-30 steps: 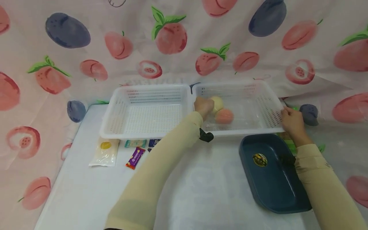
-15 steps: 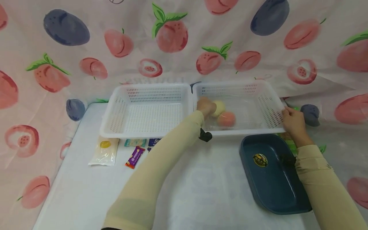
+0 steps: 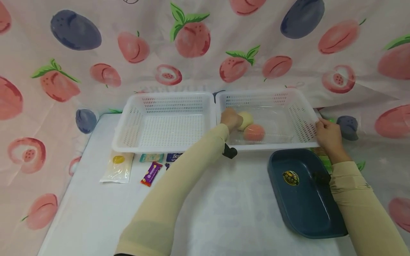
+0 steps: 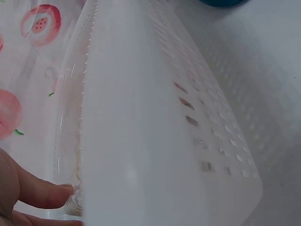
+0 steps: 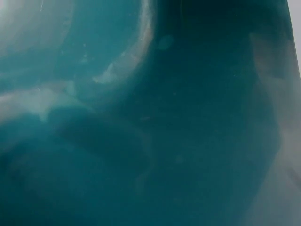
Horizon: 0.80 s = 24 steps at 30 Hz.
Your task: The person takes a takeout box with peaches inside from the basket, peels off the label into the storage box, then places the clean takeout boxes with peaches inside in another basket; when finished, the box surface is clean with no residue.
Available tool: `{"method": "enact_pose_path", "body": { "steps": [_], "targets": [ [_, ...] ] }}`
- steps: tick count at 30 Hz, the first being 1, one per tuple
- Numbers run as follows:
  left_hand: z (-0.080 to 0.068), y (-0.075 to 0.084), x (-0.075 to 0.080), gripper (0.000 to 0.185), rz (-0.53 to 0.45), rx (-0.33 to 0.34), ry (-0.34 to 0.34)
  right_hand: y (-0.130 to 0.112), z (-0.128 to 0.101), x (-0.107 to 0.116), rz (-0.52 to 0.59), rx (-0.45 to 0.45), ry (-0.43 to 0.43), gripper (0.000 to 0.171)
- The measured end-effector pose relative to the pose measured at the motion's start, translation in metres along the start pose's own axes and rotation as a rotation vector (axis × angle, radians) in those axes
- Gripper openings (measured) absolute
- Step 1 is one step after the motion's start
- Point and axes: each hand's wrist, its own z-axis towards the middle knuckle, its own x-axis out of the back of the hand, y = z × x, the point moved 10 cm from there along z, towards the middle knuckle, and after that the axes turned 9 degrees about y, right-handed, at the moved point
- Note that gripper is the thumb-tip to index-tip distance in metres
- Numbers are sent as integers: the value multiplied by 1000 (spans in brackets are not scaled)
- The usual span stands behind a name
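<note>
Two white perforated plastic baskets stand side by side at the back of the table. My left hand (image 3: 232, 119) reaches into the right basket (image 3: 261, 147) and pinches the left end of a clear plastic package (image 3: 273, 122); the left wrist view shows thumb and finger (image 4: 40, 192) at its crinkled edge. A pale yellow round item (image 3: 246, 121) and a peach-coloured round item (image 3: 254, 132) lie at the package's left part. My right hand (image 3: 329, 138) grips the right rim of the same basket. In the right wrist view that hand is hidden; blue-green plastic fills the picture.
The left basket (image 3: 171, 150) holds nothing visible. In front of it lie a clear packet with a yellow spot (image 3: 117, 167), a purple-and-orange wrapped bar (image 3: 151, 174), a teal packet (image 3: 152, 158) and a dark blue packet (image 3: 173, 156). A dark blue tub (image 3: 304, 199) sits beneath my right forearm.
Both round items have shifted slightly right and toward me inside the right basket. My left hand has moved a little the same way; the right hand stays on the rim.
</note>
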Motion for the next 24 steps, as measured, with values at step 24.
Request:
{"method": "enact_pose_path", "body": {
  "steps": [24],
  "targets": [
    [-58, 32, 243, 47, -149, -364, 384, -145, -63, 139, 252, 264, 439, 55]
  ]
}}
